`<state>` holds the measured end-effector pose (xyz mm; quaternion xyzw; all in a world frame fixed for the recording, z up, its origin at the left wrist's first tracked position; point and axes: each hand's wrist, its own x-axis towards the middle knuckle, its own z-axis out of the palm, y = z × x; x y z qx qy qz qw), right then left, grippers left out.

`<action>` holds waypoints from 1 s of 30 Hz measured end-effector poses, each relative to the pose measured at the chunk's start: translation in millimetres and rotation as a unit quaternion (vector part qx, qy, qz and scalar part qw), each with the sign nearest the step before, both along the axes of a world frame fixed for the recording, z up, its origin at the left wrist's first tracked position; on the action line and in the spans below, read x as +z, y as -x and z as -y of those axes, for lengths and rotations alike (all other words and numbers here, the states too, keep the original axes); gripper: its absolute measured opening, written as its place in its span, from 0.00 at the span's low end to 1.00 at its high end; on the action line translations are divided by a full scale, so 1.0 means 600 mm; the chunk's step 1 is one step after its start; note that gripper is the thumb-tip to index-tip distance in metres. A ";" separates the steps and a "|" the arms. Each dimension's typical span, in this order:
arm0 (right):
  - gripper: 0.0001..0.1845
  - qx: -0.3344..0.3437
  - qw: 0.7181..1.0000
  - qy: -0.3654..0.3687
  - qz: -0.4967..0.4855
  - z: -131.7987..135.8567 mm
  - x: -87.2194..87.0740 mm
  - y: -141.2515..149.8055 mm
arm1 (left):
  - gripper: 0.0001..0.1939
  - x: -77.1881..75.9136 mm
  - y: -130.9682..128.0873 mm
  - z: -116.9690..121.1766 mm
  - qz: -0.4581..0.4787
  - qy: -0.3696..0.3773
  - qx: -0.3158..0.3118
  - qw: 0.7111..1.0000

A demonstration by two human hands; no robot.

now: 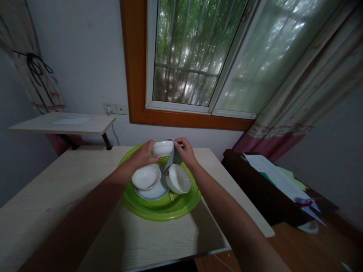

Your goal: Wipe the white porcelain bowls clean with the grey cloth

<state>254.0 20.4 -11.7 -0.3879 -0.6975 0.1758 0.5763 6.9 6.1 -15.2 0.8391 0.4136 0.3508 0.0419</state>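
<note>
White bowl [162, 149] — left fingers [149, 146] curled round it, right fingers [182, 142] (arm [215, 192] outstretched) pinching greyish cloth [170, 161].

So there's a lime green basin [162, 214] on the desk [25, 185] with 2 white bowls [146, 176] [178, 179] and a white plate [153, 192] in it. Left hand [146, 154] has a 3rd bowl [163, 148] up over the basin, right hand [185, 151] is pinching some greyish cloth [175, 156] right beside it.
</note>
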 end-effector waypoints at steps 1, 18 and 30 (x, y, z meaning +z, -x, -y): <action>0.14 -0.001 1.000 -0.002 0.005 0.001 0.001 0.000 | 0.23 0.000 0.000 0.000 -0.002 0.001 0.001 1.000; 0.11 -0.019 0.999 -0.023 0.031 0.002 0.005 -0.003 | 0.24 -0.004 0.002 -0.004 -0.038 -0.022 0.010 0.999; 0.12 -0.013 0.999 -0.017 0.034 0.001 0.003 -0.004 | 0.23 -0.002 0.001 0.000 -0.038 -0.016 0.012 0.999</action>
